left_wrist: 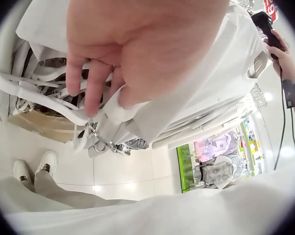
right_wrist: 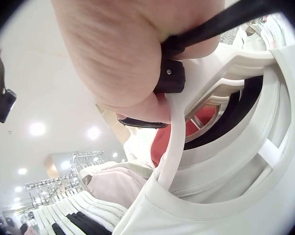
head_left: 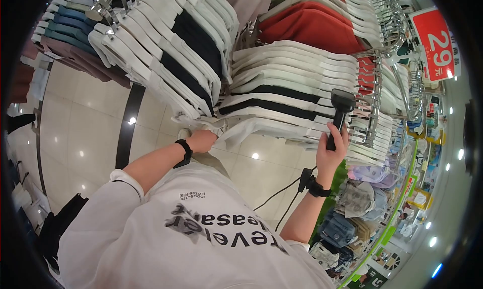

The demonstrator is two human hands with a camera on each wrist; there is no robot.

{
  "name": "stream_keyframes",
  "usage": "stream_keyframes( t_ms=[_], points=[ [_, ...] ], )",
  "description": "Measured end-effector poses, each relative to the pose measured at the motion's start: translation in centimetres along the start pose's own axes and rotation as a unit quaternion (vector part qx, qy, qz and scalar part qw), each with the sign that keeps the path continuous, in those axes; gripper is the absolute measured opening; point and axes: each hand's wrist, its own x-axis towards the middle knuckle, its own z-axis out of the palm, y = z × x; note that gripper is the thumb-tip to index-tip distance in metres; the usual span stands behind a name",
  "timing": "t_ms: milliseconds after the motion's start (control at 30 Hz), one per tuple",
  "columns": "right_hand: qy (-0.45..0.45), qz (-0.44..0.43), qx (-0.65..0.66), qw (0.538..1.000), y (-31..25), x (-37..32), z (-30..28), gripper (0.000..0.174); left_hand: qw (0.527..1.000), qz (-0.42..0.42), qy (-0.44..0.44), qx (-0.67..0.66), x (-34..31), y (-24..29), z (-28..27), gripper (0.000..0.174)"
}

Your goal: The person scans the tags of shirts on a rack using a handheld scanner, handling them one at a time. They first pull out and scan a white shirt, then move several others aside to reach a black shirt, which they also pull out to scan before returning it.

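In the head view, my left hand [head_left: 202,141] pinches the lower edge of the front white shirt [head_left: 261,126] on the rack. The left wrist view shows that hand [left_wrist: 142,54] with its thumb against the white cloth [left_wrist: 119,111] and some fingers hanging down. My right hand [head_left: 334,147] grips the handle of a black scanner [head_left: 343,103] beside the shirt's collar end, scanner head pointing up. Up close in the right wrist view, the right hand [right_wrist: 123,54] is round the black handle [right_wrist: 171,77], next to a white hanger [right_wrist: 173,152] in a white collar.
Racks of white, black and red shirts [head_left: 307,23] fill the top. A red price sign [head_left: 433,45] stands at the right. Black cable [head_left: 282,191] hangs by the right wrist. White hangers [left_wrist: 39,98] lie in a cardboard box [left_wrist: 44,128] below the left hand.
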Motion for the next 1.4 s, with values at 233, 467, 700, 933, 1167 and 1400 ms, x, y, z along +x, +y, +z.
stream_keyframes(
  t_ms=[233,467,700,933,1167,1400],
  points=[
    [-0.017,-0.001,0.011,1.0,-0.2,0.0,-0.4,0.038,0.933,0.059,0.343,-0.088,0.1,1.7,-2.2,0.026],
    [-0.016,-0.01,-0.002,1.0,-0.2,0.1,-0.4,0.04,0.881,0.149,0.397,-0.21,-0.5,7.6,-10.5,0.02],
    [-0.019,-0.001,-0.01,1.0,-0.4,0.0,-0.3,0.041,0.879,0.184,0.389,-0.204,1.1,10.0,-11.0,0.025],
    [-0.035,-0.019,-0.013,0.999,-0.4,0.2,-0.6,0.041,0.872,0.155,0.307,-0.349,1.8,10.2,-10.5,0.033],
    [-0.026,-0.005,-0.013,1.0,-0.6,0.0,-0.5,0.04,0.887,0.117,0.212,-0.394,2.5,9.6,-12.0,0.027],
    [-0.029,-0.007,-0.002,1.0,-0.7,0.2,-0.6,0.039,0.891,0.167,0.306,-0.292,3.8,8.3,-13.4,0.017]
  ],
)
